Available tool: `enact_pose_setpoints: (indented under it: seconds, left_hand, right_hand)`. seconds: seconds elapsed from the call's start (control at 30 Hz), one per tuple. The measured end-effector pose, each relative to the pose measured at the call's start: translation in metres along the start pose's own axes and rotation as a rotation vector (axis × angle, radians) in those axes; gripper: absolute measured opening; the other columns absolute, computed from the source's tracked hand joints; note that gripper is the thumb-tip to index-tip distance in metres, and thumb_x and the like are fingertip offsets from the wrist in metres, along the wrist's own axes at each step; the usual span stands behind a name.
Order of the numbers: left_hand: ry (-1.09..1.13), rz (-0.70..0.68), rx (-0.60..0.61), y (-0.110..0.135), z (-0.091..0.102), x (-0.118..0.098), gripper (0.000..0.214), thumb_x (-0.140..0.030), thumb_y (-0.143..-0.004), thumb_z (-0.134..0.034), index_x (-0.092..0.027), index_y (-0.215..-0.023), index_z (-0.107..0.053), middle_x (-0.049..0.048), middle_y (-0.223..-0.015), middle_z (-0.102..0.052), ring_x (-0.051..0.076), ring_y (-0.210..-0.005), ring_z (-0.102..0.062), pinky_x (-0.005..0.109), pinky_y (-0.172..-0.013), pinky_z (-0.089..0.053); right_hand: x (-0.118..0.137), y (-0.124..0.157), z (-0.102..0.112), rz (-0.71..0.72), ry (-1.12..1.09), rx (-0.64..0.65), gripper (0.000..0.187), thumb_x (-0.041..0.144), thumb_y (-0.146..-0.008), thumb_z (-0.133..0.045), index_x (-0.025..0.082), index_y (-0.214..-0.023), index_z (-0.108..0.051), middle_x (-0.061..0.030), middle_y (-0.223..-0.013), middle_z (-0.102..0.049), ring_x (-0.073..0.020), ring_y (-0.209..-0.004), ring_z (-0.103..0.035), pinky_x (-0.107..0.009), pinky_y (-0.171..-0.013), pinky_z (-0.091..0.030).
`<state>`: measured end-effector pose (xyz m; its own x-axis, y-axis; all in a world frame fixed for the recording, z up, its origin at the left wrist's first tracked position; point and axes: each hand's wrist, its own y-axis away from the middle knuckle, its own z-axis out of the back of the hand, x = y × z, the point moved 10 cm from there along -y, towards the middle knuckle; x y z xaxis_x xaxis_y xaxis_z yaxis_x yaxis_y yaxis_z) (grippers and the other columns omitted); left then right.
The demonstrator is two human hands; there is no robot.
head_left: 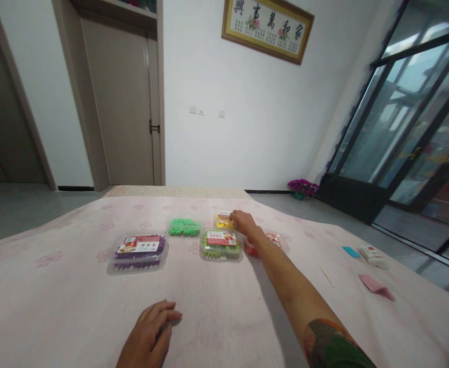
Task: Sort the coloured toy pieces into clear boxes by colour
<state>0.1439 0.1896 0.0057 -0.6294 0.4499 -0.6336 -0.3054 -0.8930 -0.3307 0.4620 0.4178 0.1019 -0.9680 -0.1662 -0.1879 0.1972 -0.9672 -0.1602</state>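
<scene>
My right hand [243,223] is stretched far across the table, its bent fingers closed at the right end of a small clear plastic box [221,221] with yellow pieces inside. Under my right forearm sits a clear box with red contents [252,250], partly hidden by the arm. Just left of it is a labelled box of light green pieces [220,245]. My left hand [149,332] rests near the front of the cloth, fingers loosely bent and apart, holding nothing. Ahead of it lie a labelled box of purple pieces [139,251] and a box of bright green pieces [185,227].
A pink flowered cloth [74,306] covers the table. At the right lie a thin white stick [327,276], a folded pink cloth [376,287], a blue piece [351,251] and a white packet [373,256]. Purple flowers [303,187] stand on the floor beyond.
</scene>
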Motion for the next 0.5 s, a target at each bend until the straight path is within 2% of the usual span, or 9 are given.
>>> enact_pose_setpoints:
  seconds: [0.23,0.33,0.4,0.5]
  left_hand:
    - [0.058,0.022,-0.018,0.001,-0.002,0.001,0.028,-0.029,-0.088,-0.051,-0.029,-0.098,-0.078,0.0066,-0.121,-0.071,0.025,-0.118,-0.063,0.047,-0.104,-0.05]
    - [0.174,0.098,-0.078,0.003,0.004,0.004,0.028,-0.032,-0.088,-0.051,-0.026,-0.098,-0.077,0.0077,-0.121,-0.07,0.026,-0.116,-0.064,0.048,-0.103,-0.051]
    - [0.254,0.162,-0.216,0.002,0.026,0.009,0.03,-0.034,-0.088,-0.05,-0.023,-0.101,-0.075,0.009,-0.124,-0.068,0.026,-0.115,-0.064,0.047,-0.102,-0.051]
    - [0.226,0.237,-0.57,-0.002,0.089,0.025,0.033,-0.035,-0.087,-0.051,-0.021,-0.11,-0.071,0.0088,-0.131,-0.062,0.027,-0.125,-0.056,0.048,-0.112,-0.041]
  right_hand:
    - [0.008,0.006,0.018,0.006,-0.089,0.01,0.029,0.013,-0.084,-0.06,0.022,-0.108,-0.072,-0.0073,-0.112,-0.07,-0.0208,-0.102,-0.064,-0.028,-0.086,-0.047]
    - [0.032,0.009,0.031,0.003,-0.143,-0.032,0.03,0.018,-0.09,-0.056,0.021,-0.117,-0.069,-0.009,-0.118,-0.068,-0.0213,-0.107,-0.062,-0.03,-0.09,-0.046]
    - [0.065,0.017,0.04,0.062,-0.192,-0.083,0.032,0.028,-0.096,-0.051,0.023,-0.124,-0.065,-0.0075,-0.124,-0.066,-0.0203,-0.114,-0.059,-0.031,-0.096,-0.043]
    - [0.131,0.041,0.051,0.278,-0.283,-0.198,0.042,0.048,-0.095,-0.054,0.025,-0.13,-0.062,-0.0072,-0.131,-0.063,-0.022,-0.121,-0.054,-0.037,-0.106,-0.037]
